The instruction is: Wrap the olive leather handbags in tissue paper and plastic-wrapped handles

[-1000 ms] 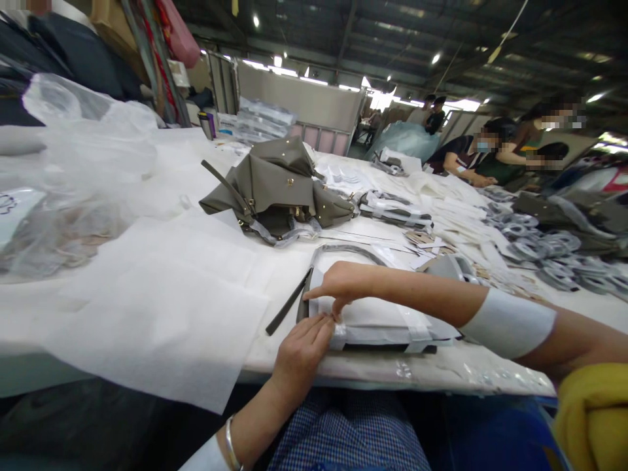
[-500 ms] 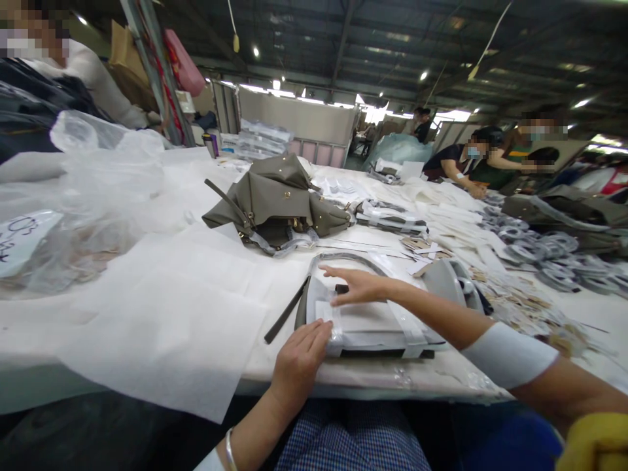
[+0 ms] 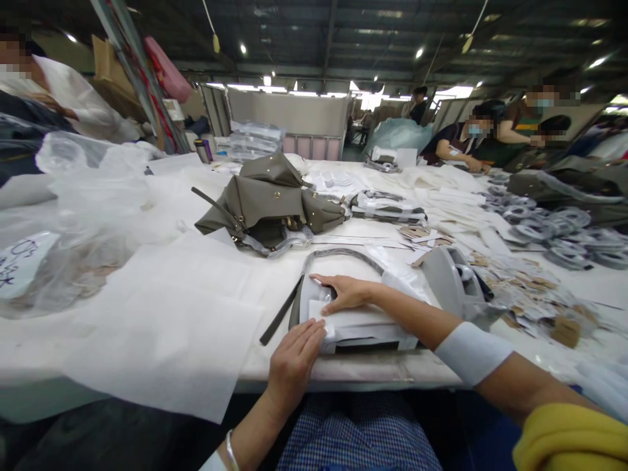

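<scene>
A flat handbag (image 3: 373, 320) wrapped in white paper and clear tape lies at the table's front edge, its wrapped handle (image 3: 343, 252) curving away behind it. My left hand (image 3: 297, 350) rests with outstretched fingers on the bag's near left corner. On the upper left part of the wrapping lies my right hand (image 3: 343, 292), thumb and fingers spread. A dark strap (image 3: 280, 313) sticks out to the left of the bag. Just right of the bag stands a grey tape dispenser (image 3: 449, 278).
Farther back sit an olive handbag (image 3: 269, 203) and another wrapped bag (image 3: 387, 208). Plastic bags (image 3: 98, 190) and white paper sheets (image 3: 167, 320) cover the left side. Scraps (image 3: 534, 281) and wrapped handles (image 3: 559, 229) lie right. Co-workers (image 3: 456, 140) stand across the table.
My right hand has come down and left onto the wrapping. My left hand stays at the near corner. The view has shifted slightly.
</scene>
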Demonstrator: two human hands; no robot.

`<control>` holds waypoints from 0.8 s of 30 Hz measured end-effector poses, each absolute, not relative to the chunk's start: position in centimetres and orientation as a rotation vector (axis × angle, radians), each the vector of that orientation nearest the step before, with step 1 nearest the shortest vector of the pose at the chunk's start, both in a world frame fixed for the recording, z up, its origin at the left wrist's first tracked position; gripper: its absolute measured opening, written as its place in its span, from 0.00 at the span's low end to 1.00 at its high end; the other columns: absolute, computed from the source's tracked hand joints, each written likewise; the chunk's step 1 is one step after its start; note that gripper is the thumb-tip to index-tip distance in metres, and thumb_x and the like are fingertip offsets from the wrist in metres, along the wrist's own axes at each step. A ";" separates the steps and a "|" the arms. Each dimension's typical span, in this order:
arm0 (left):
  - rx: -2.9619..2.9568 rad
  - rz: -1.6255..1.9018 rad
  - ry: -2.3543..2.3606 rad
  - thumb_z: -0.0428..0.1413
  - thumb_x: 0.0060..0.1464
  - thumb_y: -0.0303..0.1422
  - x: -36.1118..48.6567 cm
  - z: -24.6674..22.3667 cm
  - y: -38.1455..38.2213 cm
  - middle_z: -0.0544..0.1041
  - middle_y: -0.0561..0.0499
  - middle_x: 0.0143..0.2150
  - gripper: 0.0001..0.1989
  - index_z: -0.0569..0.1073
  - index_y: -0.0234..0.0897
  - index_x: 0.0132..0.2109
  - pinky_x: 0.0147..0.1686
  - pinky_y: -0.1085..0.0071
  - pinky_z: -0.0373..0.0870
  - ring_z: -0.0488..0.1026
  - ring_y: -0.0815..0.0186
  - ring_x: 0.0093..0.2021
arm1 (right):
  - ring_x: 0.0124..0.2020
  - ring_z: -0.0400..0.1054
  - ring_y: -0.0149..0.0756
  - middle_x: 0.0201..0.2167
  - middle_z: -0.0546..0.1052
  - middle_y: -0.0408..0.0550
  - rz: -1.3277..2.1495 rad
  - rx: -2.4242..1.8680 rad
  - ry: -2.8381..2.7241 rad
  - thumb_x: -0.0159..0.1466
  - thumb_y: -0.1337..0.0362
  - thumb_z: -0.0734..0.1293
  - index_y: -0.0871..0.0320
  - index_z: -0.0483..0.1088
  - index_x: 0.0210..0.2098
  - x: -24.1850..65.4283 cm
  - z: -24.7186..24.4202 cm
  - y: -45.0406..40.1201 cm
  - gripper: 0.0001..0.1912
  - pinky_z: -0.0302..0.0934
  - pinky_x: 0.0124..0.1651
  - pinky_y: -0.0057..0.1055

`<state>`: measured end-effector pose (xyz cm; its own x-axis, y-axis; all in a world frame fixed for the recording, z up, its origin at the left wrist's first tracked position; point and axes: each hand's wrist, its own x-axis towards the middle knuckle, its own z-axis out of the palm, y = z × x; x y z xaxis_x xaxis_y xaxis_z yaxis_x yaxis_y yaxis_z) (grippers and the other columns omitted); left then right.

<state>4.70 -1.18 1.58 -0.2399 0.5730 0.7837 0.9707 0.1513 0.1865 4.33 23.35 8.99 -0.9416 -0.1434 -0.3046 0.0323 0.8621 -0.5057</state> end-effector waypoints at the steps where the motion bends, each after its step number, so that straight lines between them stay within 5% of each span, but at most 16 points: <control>1: -1.468 -0.942 -1.891 0.52 0.63 0.22 4.7 1.6 -1.2 0.80 0.46 0.52 0.14 0.73 0.35 0.54 0.54 0.61 0.75 0.75 0.60 0.55 | 0.65 0.59 0.53 0.66 0.63 0.59 -0.788 -0.080 2.706 0.52 0.43 0.73 0.55 0.44 0.72 4.3 8.8 23.4 0.58 0.52 0.65 0.45; 8: -1.499 -0.947 -1.927 0.50 0.61 0.20 5.0 1.5 -1.2 0.78 0.46 0.54 0.17 0.72 0.36 0.55 0.56 0.59 0.73 0.73 0.59 0.57 | 0.46 0.75 0.40 0.48 0.80 0.50 -1.000 0.155 2.936 0.62 0.58 0.68 0.58 0.66 0.63 4.1 6.8 22.6 0.30 0.64 0.54 0.34; 11: -1.589 -1.004 -2.001 0.49 0.59 0.19 5.2 2.7 -1.9 0.76 0.46 0.57 0.20 0.72 0.37 0.55 0.60 0.57 0.70 0.69 0.59 0.61 | 0.52 0.72 0.42 0.51 0.78 0.53 -0.997 0.229 3.074 0.67 0.61 0.62 0.59 0.68 0.60 5.3 7.6 22.6 0.23 0.60 0.59 0.38; 14: -1.691 -1.171 -2.121 0.51 0.59 0.24 4.6 4.7 -3.1 0.76 0.47 0.57 0.18 0.73 0.40 0.54 0.60 0.59 0.69 0.70 0.60 0.60 | 0.62 0.63 0.45 0.60 0.71 0.54 -0.816 0.372 3.281 0.68 0.57 0.62 0.59 0.68 0.60 8.9 9.7 23.9 0.24 0.53 0.65 0.40; 18: -1.371 -1.506 -2.327 0.52 0.62 0.36 1.7 6.4 -3.1 0.77 0.48 0.56 0.15 0.75 0.42 0.54 0.60 0.61 0.68 0.73 0.60 0.58 | 0.59 0.66 0.56 0.58 0.73 0.60 -0.352 0.883 3.180 0.68 0.47 0.59 0.59 0.63 0.64 15.3 11.6 27.0 0.32 0.60 0.57 0.49; 24: -0.940 -1.670 -2.773 0.55 0.59 0.43 -3.2 5.0 1.3 0.75 0.43 0.58 0.23 0.74 0.38 0.57 0.63 0.54 0.61 0.70 0.52 0.61 | 0.58 0.68 0.58 0.57 0.73 0.63 -0.426 1.115 2.820 0.66 0.39 0.55 0.61 0.56 0.69 19.2 10.3 30.2 0.42 0.61 0.55 0.47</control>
